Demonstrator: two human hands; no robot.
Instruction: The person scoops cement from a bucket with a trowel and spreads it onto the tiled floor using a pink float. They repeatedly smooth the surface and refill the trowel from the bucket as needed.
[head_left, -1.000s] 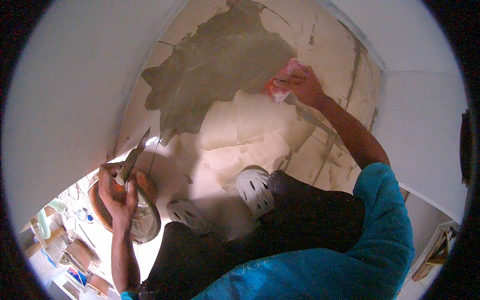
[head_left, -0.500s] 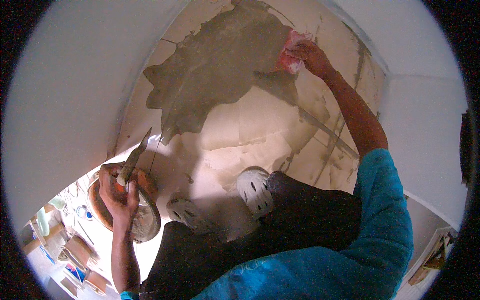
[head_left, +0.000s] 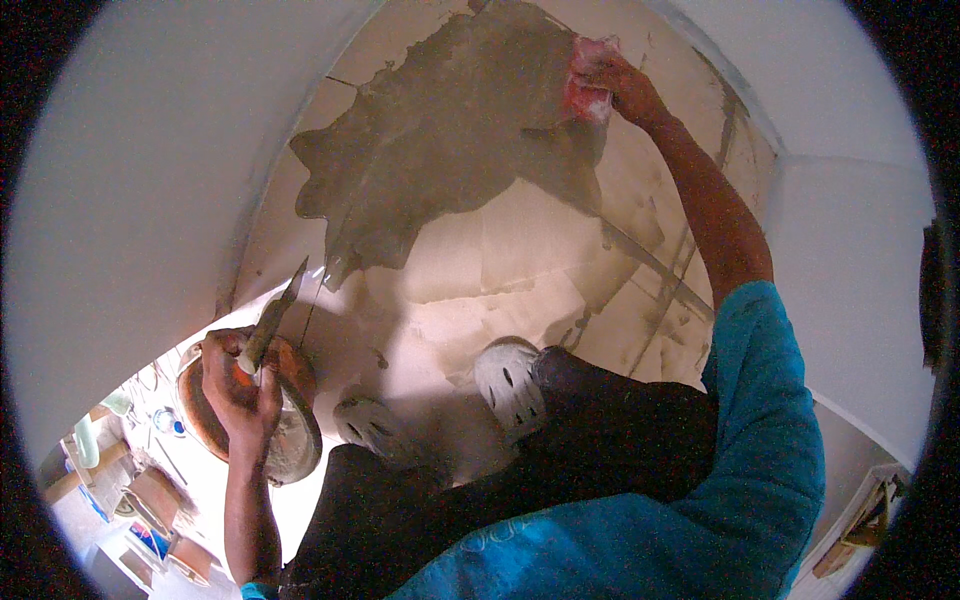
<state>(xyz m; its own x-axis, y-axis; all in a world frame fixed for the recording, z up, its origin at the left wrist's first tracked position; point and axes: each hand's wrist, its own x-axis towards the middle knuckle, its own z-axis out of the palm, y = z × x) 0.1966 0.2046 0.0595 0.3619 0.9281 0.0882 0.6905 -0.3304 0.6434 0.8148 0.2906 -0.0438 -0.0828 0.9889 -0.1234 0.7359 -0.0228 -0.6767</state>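
My left hand (head_left: 238,390) is closed around the handle of a narrow pointed trowel (head_left: 272,322), its blade angled up and to the right. Just under that hand stands an orange-brown bucket (head_left: 299,440) crusted with grey; whether my fingers also grip its rim is unclear. Far off at the upper right, my right hand (head_left: 622,88) grips a flat red-pink pad (head_left: 588,98) smeared with pale residue. It presses on the floor at the right border of a wide dark-grey patch of wet grout (head_left: 450,110). My fingers hide part of the pad.
Beige floor tiles (head_left: 490,245) with dark joints lie under the grout. Pale walls close in at left (head_left: 160,170) and right (head_left: 850,240). My light, holed shoes (head_left: 508,385) rest on the tiles. Containers and loose items (head_left: 150,500) sit at the lower left; wooden pieces (head_left: 870,520) at the lower right.
My right hand and the red-pink pad have shifted slightly up, away from me. The grout's right border reaches a little further right. My left hand, the trowel and bucket stay nearly still.
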